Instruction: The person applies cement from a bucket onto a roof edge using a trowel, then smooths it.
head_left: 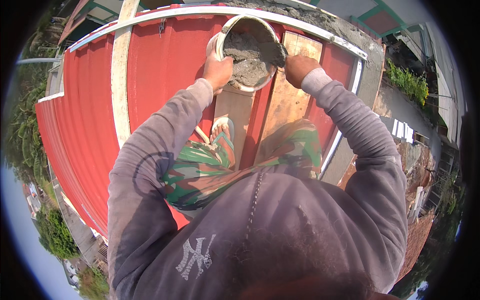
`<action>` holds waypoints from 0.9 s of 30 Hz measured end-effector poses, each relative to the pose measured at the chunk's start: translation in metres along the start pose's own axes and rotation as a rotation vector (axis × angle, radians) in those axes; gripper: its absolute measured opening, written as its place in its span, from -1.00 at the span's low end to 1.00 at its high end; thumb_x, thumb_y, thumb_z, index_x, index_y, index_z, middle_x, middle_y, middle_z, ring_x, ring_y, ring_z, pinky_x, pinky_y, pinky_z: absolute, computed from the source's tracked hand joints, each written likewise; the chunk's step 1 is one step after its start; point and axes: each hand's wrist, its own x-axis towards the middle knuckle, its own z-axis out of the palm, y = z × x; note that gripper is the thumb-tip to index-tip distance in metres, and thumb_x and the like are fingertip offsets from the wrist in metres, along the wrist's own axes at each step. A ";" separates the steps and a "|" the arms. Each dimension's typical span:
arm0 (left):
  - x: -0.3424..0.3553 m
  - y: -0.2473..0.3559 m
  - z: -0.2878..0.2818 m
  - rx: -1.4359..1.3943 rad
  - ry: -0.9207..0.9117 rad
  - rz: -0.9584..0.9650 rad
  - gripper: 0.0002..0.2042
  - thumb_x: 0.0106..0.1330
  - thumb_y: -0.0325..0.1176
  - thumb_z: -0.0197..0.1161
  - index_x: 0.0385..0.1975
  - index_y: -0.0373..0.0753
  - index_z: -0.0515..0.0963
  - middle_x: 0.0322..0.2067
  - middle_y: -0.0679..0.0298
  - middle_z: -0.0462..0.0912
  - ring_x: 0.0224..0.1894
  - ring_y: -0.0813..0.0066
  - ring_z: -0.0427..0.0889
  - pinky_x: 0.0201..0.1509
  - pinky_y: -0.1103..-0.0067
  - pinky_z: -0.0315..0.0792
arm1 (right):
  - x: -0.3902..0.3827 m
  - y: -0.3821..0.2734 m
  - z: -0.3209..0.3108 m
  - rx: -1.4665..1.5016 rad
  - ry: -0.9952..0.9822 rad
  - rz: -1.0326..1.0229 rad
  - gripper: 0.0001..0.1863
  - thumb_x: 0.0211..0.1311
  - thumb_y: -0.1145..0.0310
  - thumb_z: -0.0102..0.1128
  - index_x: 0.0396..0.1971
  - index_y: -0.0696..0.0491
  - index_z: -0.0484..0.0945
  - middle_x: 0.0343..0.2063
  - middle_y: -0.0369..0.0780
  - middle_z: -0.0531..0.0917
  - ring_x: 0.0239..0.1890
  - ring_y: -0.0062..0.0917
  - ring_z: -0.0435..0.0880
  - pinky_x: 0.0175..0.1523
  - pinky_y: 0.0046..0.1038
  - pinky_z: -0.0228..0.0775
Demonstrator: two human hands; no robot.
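Note:
A whitish bucket (213, 47) of wet grey mortar (246, 62) is tipped with its mouth toward me at the top middle of the view. My left hand (218, 71) is closed on its left side near the rim, fingers partly out of sight behind it. At the opposite rim my right hand (300, 70) is closed around what looks like a trowel (276, 53); its mortar-coated blade reaches into the bucket's mouth. The trowel's handle is hidden by my fist.
Beneath me lies a red corrugated metal roof (165, 70) with wooden planks (286, 102). A pale beam (120, 85) crosses it on the left. A white metal strip (310, 29) edges the far side, beside a mortar-covered wall top (370, 75). My sandalled foot (223, 131) is near the planks.

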 end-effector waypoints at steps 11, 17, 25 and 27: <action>0.016 -0.024 -0.010 -0.230 -0.142 -0.131 -0.33 0.63 -0.13 0.15 0.63 -0.15 0.08 0.36 0.04 0.46 0.35 0.29 0.48 0.44 0.39 0.38 | -0.013 -0.036 0.008 1.149 -0.427 0.111 -0.66 0.55 0.10 0.18 -0.13 0.10 0.69 -0.46 -0.28 0.63 -0.52 -0.56 0.60 -0.46 -0.45 0.49; 0.018 -0.021 -0.012 -0.274 -0.290 -0.071 -0.30 0.73 -0.01 0.06 0.67 -0.11 -0.09 0.54 0.14 0.18 0.53 0.35 0.25 0.55 0.33 0.31 | -0.009 -0.027 0.077 0.592 0.414 -0.136 -0.57 0.51 0.10 0.26 0.13 0.12 0.69 -0.27 -0.03 0.77 -0.24 -0.09 0.80 0.02 -0.09 0.62; 0.018 -0.027 -0.022 -0.285 -0.315 -0.191 -0.33 0.70 0.12 0.04 0.60 -0.12 0.09 0.46 0.12 0.43 0.44 0.17 0.52 0.36 -0.09 0.56 | -0.016 -0.049 0.043 0.487 0.221 -0.031 -0.66 0.50 0.13 0.18 0.09 -0.04 0.72 -0.11 0.00 0.80 -0.10 0.04 0.80 0.07 0.02 0.63; 0.015 -0.029 -0.021 -0.270 -0.283 -0.161 -0.34 0.71 0.10 0.03 0.60 -0.14 0.08 0.45 0.09 0.44 0.41 0.15 0.55 0.35 -0.05 0.60 | -0.016 -0.042 0.039 0.412 0.109 -0.066 -0.64 0.50 0.11 0.17 0.08 -0.01 0.72 -0.08 0.02 0.80 -0.08 0.03 0.81 0.08 0.01 0.63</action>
